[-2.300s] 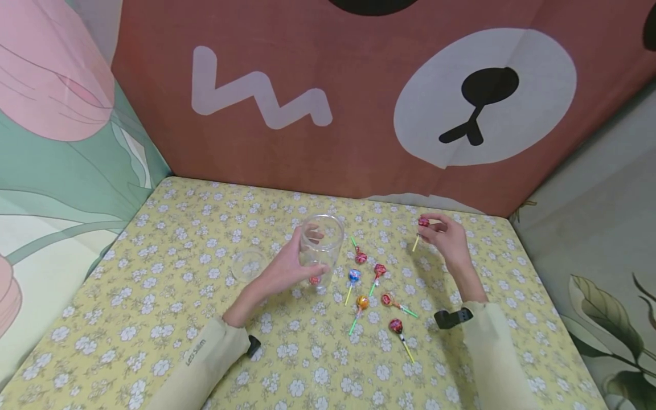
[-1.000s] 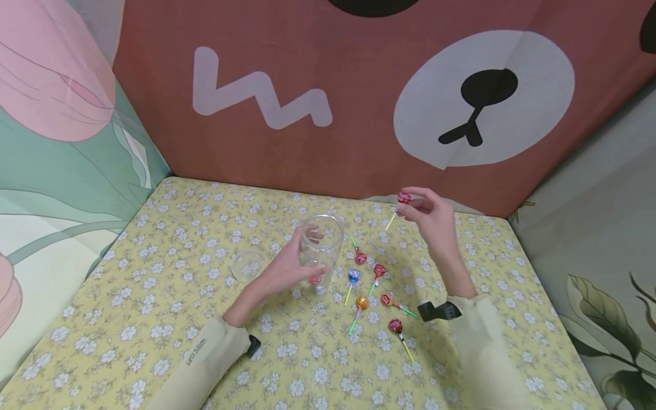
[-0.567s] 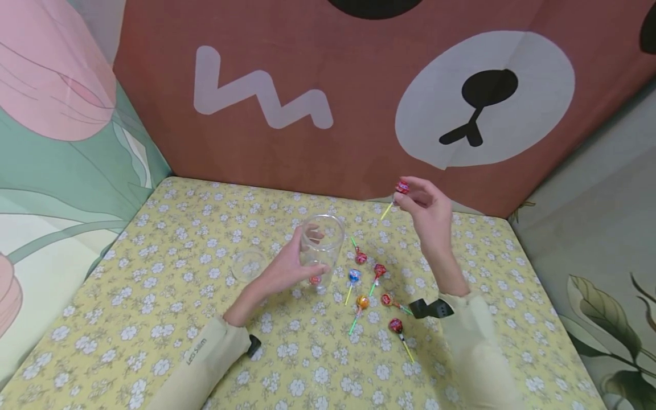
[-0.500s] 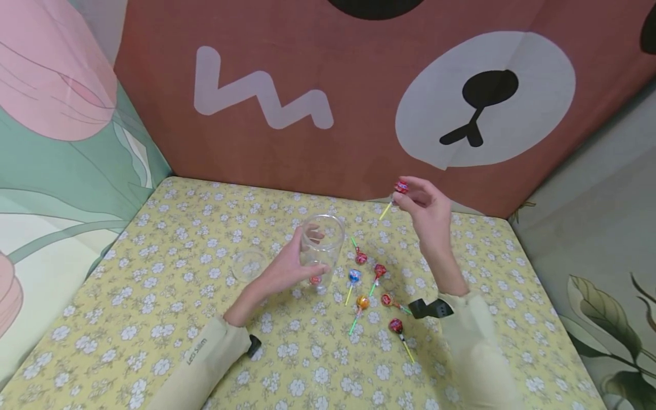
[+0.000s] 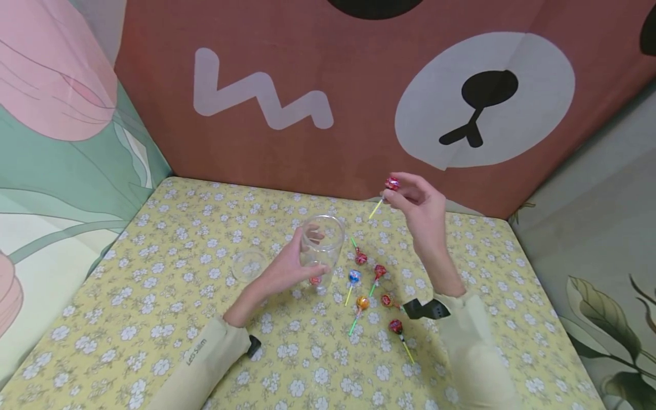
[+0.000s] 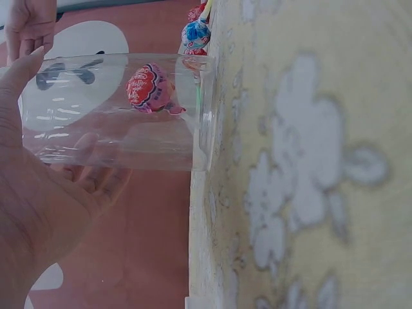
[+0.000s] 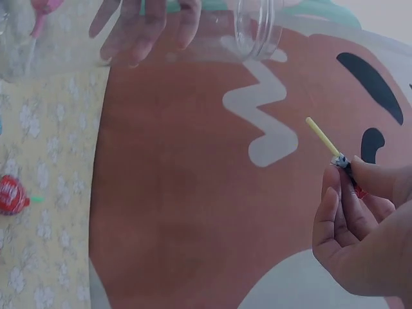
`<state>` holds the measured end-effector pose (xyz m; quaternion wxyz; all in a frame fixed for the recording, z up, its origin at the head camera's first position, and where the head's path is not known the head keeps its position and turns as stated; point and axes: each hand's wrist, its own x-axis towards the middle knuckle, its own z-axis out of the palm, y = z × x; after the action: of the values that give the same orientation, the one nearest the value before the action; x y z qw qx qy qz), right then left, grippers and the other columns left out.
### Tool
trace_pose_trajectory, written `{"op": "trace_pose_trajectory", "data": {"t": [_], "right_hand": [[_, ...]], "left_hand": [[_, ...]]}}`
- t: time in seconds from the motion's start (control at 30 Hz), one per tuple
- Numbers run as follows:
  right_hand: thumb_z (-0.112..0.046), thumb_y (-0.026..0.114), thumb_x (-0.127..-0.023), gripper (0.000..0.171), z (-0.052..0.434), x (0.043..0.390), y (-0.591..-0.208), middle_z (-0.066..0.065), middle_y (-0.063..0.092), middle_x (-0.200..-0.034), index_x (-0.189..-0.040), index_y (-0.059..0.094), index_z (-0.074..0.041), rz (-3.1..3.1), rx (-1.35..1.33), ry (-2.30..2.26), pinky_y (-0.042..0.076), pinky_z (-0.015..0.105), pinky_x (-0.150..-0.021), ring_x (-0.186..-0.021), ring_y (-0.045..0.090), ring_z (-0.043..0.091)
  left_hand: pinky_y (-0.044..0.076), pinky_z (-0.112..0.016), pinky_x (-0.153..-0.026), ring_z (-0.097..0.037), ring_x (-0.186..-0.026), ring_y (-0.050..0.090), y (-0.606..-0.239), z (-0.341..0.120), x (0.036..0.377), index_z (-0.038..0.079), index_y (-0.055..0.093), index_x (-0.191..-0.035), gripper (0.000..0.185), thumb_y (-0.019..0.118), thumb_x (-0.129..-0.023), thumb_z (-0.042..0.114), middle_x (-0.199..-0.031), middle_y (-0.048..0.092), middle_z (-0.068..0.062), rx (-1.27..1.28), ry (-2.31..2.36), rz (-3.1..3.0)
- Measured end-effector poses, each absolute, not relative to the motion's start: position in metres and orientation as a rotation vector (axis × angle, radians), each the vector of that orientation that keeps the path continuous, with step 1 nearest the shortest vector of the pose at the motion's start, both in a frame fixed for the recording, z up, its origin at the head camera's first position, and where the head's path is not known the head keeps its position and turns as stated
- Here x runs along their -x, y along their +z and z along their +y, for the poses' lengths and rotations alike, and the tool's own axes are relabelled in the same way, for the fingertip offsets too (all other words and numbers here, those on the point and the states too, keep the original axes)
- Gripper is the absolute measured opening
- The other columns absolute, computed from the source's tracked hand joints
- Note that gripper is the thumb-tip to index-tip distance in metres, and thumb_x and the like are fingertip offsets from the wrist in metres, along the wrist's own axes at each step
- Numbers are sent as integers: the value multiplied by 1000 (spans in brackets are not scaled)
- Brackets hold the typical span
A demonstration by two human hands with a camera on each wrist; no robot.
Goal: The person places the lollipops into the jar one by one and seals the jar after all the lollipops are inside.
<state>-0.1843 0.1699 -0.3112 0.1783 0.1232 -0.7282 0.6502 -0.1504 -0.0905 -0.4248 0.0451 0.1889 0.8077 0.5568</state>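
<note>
My left hand grips a clear, open-topped jar around its side, standing upright on the table. Inside the jar sits a red and pink wrapped lollipop. Up in the air to the right, my right hand pinches another red lollipop by its wrapped head, with the yellow stick slanting down to the left. That lollipop is higher than the jar's rim and to the right of it. In the right wrist view its head is mostly hidden behind my fingers.
Several lollipops lie on the flowered cloth right of the jar, among them a blue one, an orange one and a dark red one. A clear round lid lies left of the jar. A bear-patterned wall closes the back.
My right hand has risen from the table's right side and moved left toward the jar, carrying the red lollipop. The left hand and jar have stayed in place.
</note>
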Motion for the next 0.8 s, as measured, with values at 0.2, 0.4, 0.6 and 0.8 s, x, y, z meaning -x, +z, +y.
{"op": "trace_pose_trajectory", "data": {"t": [0.2, 0.4, 0.6, 0.8], "right_hand": [[-5, 78, -93, 26, 160, 180, -304, 0, 76, -87, -119, 75, -6, -2067, -389, 1840, 59, 28, -75, -79, 73, 16], [-1, 78, -92, 28, 149, 176, -299, -1, 76, -86, -119, 75, -5, -2053, -431, 1857, 60, 30, -74, -77, 72, 16], [0, 78, -91, 28, 138, 176, -298, 1, 76, -86, -119, 73, -1, -2066, -481, 1850, 60, 28, -75, -77, 72, 17], [-1, 78, -92, 30, 130, 174, -298, 0, 75, -85, -121, 72, 0, -2097, -522, 1845, 60, 30, -78, -78, 72, 16]], "left_hand": [[41, -55, -109, -31, -131, 49, -426, -91, 151, 19, 33, -154, 84, 84, -88, 24, -147, 53, -10, -585, 1705, 2467], [40, -54, -110, -30, -131, 50, -427, -91, 151, 20, 33, -153, 83, 84, -87, 27, -147, 53, -12, -597, 1700, 2475], [40, -54, -110, -30, -131, 50, -427, -90, 152, 18, 33, -153, 84, 84, -87, 21, -147, 53, -15, -597, 1709, 2474], [41, -55, -109, -30, -130, 51, -426, -91, 152, 17, 33, -153, 84, 85, -86, 25, -146, 53, -13, -605, 1712, 2464]]}}
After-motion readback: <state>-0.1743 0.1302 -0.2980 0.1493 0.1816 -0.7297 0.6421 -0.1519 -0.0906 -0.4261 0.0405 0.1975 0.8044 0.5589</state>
